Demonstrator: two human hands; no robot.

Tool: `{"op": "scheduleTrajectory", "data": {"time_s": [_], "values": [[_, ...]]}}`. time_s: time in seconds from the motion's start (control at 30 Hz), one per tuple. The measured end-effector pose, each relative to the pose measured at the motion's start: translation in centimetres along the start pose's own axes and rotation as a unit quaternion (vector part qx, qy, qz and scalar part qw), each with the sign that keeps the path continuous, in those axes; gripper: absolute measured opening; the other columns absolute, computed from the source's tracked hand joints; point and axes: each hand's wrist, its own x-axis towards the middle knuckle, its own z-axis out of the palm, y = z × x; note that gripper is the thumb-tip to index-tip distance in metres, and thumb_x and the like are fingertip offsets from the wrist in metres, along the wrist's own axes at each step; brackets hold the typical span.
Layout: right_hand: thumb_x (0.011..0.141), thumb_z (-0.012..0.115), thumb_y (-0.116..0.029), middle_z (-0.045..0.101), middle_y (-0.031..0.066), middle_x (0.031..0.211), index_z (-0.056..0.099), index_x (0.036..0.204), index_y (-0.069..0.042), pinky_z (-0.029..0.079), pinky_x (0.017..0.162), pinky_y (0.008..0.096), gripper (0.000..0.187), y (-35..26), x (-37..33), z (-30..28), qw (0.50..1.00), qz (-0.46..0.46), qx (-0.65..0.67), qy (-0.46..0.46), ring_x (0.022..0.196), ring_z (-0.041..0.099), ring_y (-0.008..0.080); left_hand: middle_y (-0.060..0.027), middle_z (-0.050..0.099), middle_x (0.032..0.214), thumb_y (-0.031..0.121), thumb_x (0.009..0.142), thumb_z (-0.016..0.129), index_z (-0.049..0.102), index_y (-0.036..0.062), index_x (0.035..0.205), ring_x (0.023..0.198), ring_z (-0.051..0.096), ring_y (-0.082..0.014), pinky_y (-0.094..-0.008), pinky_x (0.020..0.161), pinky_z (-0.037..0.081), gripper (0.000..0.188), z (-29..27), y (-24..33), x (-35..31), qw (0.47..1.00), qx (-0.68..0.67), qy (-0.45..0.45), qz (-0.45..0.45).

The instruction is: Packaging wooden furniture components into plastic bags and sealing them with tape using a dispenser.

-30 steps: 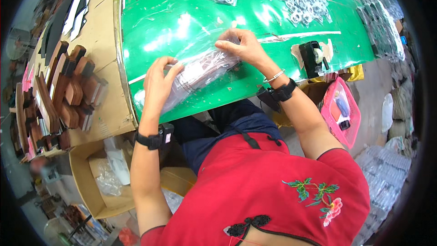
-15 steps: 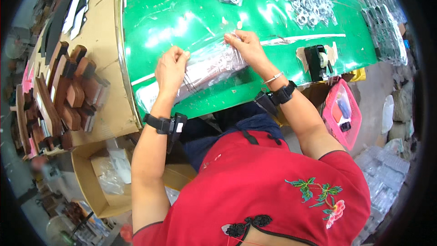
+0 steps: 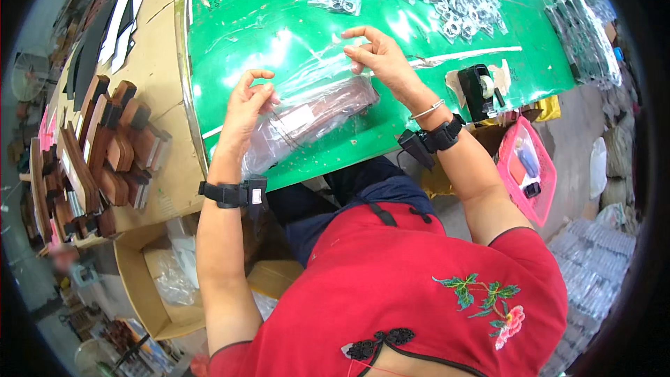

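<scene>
Brown under clear plastic [image 3: 262, 149], 1 package [image 3: 336, 112] lies lengthwise from near left to far right on the green counter [image 3: 419, 89], its pale patch [image 3: 296, 119] unreadable, left hand [image 3: 244, 107] and right hand [image 3: 387, 64] beside it, fingers [image 3: 363, 31] parted.

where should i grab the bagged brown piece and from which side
Best taken, I'd say, across the right end of the bagged brown piece, the right hand coming from the right. It lies slantwise on the green table, long and narrow, so the grip could span its long edges; past its left end, the clear film looks loose.
</scene>
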Motion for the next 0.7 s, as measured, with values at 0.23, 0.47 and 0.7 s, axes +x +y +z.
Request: {"op": "scheduleTrajectory", "data": {"time_s": [0.23, 0.47, 0.7], "values": [[0.099, 0.060, -0.008, 0.063, -0.0021, 0.080, 0.065, 0.114, -0.007, 0.048, 0.073, 0.0256, 0.016, -0.5, -0.5, -0.7, 0.994, -0.083, 0.023, -0.063, 0.074, 0.061, 0.0065, 0.0037, 0.065, 0.083, 0.019, 0.101, 0.065, 0.061, 0.0144, 0.111, 0.069, 0.051, -0.0036, -0.0215, 0.064, 0.039, 0.012, -0.5, -0.4, 0.5, 0.999, 0.017, -0.021, 0.027], [0.097, 0.054, -0.002, 0.065, 0.0001, 0.087, 0.068, 0.113, -0.003, 0.051, 0.075, 0.0271, 0.021, -2.0, -1.8, -0.9, 0.989, -0.096, -0.082, -0.077, 0.079, 0.062, 0.0087, 0.0013, 0.067, 0.087, 0.013, 0.099, 0.061, 0.065, 0.0104, 0.104, 0.068, 0.051, -0.0045, -0.0213, 0.061, 0.041, 0.007, -0.4, 0.6, 0.8, 0.998, 0.039, -0.045, 0.028], [0.091, 0.070, -0.012, 0.069, 0.0074, 0.093, 0.071, 0.117, -0.004, 0.052, 0.081, 0.0367, 0.027, -3.4, -4.4, -0.9, 0.950, -0.189, -0.237, -0.073, 0.088, 0.066, 0.0213, 0.0001, 0.066, 0.100, 0.016, 0.097, 0.064, 0.071, 0.0066, 0.101, 0.079, 0.054, -0.0070, -0.0250, 0.072, 0.044, 0.013, -1.1, 0.5, 0.2, 0.980, 0.153, -0.088, 0.087]]}}
